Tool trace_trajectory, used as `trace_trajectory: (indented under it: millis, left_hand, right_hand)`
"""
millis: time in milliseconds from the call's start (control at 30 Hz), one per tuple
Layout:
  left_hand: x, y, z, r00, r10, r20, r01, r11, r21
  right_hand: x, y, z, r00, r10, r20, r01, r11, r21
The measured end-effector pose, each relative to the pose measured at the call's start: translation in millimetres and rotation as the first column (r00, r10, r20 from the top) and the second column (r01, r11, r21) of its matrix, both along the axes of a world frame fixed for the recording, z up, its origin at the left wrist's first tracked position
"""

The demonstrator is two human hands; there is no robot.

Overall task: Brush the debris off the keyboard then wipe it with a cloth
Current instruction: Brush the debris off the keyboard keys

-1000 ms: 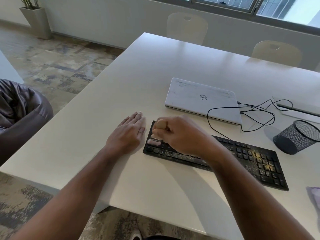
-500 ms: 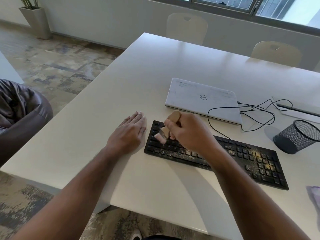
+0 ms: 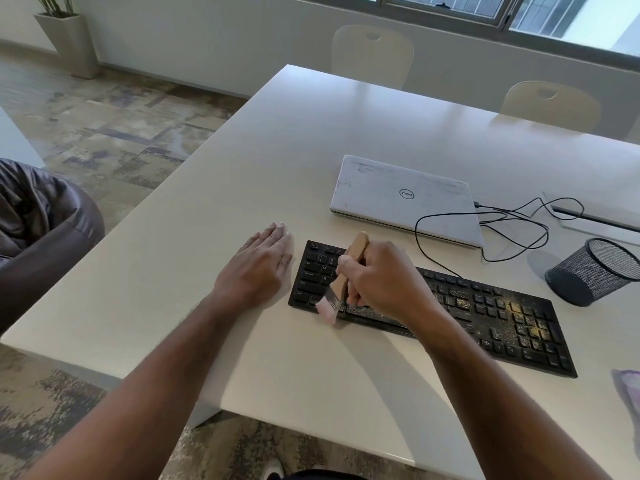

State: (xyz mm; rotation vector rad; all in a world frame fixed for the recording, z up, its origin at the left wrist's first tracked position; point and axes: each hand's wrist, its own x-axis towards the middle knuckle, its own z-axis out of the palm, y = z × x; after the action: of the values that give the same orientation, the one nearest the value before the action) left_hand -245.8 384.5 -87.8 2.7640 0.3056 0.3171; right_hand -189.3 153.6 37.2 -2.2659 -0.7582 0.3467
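A person's right hand grips a wooden-handled brush, fingers curled round the handle, its pale bristles pointing down-left onto the near edge of a black keyboard. The brush's long axis tilts from upper right to lower left. The keyboard lies at centre right of the frame, running from upper left to lower right, with yellowish debris on its right half. The left hand rests flat, fingers extended, on the white table just beside the keyboard's left end.

Right hand gripping brush on keyboard, left hand flat on table
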Motion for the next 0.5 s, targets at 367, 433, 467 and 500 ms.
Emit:
trace_trajectory:
  millis: [367,433,467,500]
  left_hand:
    - [-1,-1,1,1.0,0.005,0.002,-0.005,1.0,-0.007]
    - [-1,-1,1,1.0,0.008,0.008,-0.008,1.0,-0.009]
    - [-1,-1,1,1.0,0.011,0.011,-0.011,1.0,-0.008]
    - [-1,-1,1,1.0,0.012,0.012,-0.012,1.0,-0.007]
  right_hand:
    - [9,-14,21,0.973,0.197,0.121,-0.172,0.967,-0.189]
    - [9,-12,21,0.965,0.245,0.091,-0.232,0.963,-0.133]
    - [8,-10,19,0.962,0.263,0.077,-0.254,0.961,-0.109]
    - [6,-9,17,0.96,0.275,0.06,-0.269,0.959,-0.091]
